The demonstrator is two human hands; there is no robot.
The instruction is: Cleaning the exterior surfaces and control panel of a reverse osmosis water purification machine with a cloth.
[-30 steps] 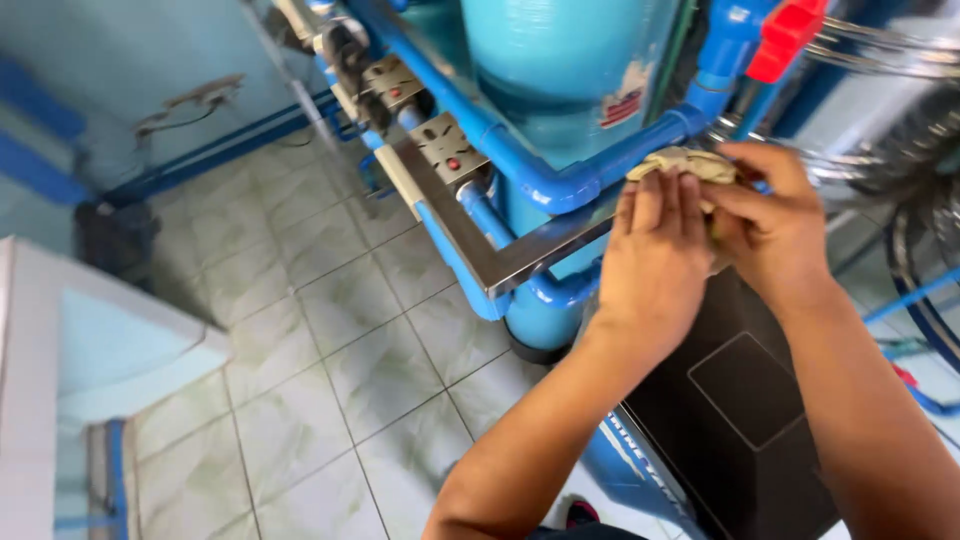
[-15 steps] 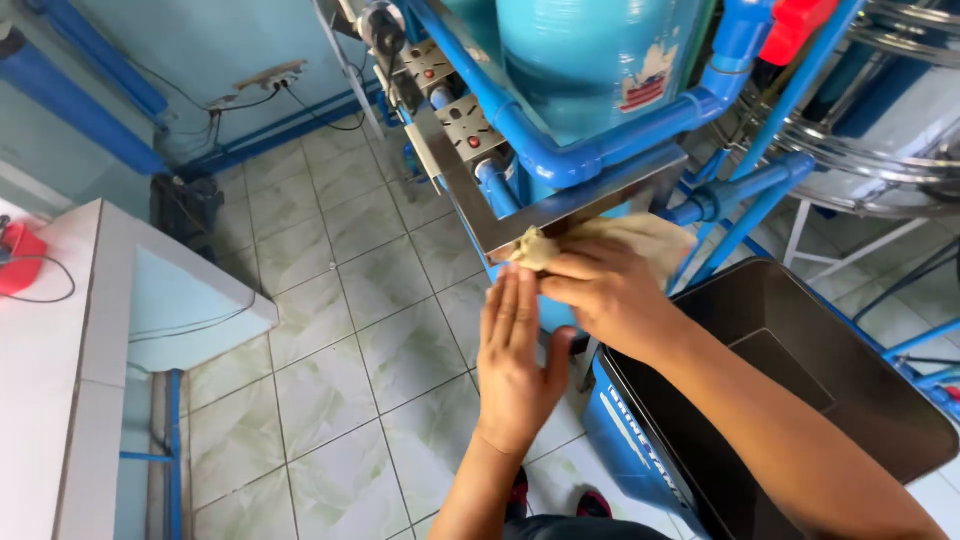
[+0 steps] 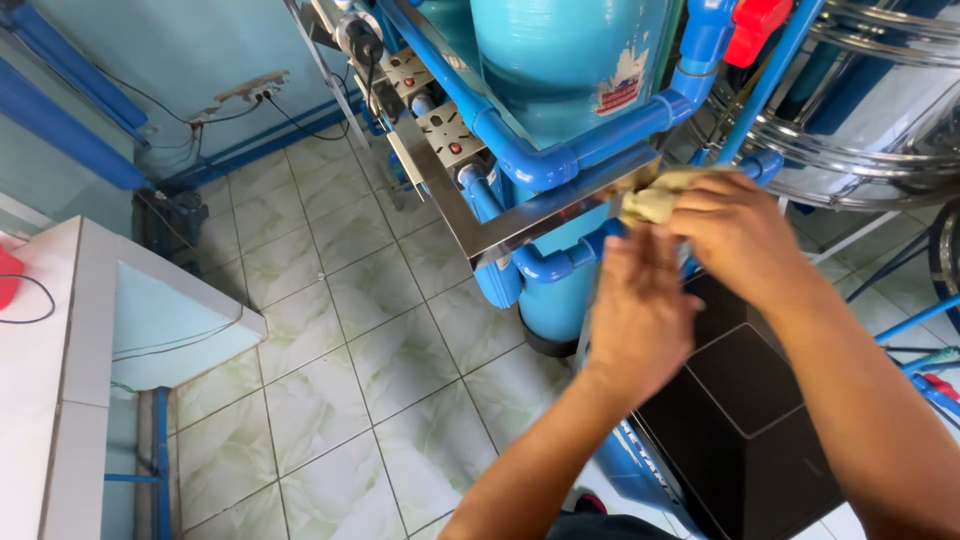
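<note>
1. Tank (image 3: pixel 565 60) at twelve o'clock: turquoise blue.
2. Pipes (image 3: pixel 560 160) around it: bright blue.
3. Valve handle (image 3: pixel 757 22) at one o'clock: red.
4. Cloth (image 3: pixel 655 200): pale beige.
5. Floor tiles (image 3: pixel 330 330) at nine o'clock: pale green, marbled.
6. Bin (image 3: pixel 740 400) at five o'clock: black.

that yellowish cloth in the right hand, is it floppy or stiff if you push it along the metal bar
Probably floppy: the cloth bunches in folds under the right hand. Likely light, since fingers alone hold it. It should slide along the smooth metal bar.

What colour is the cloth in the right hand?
Pale yellowish-beige cloth, gripped by the right hand; head view.
</note>
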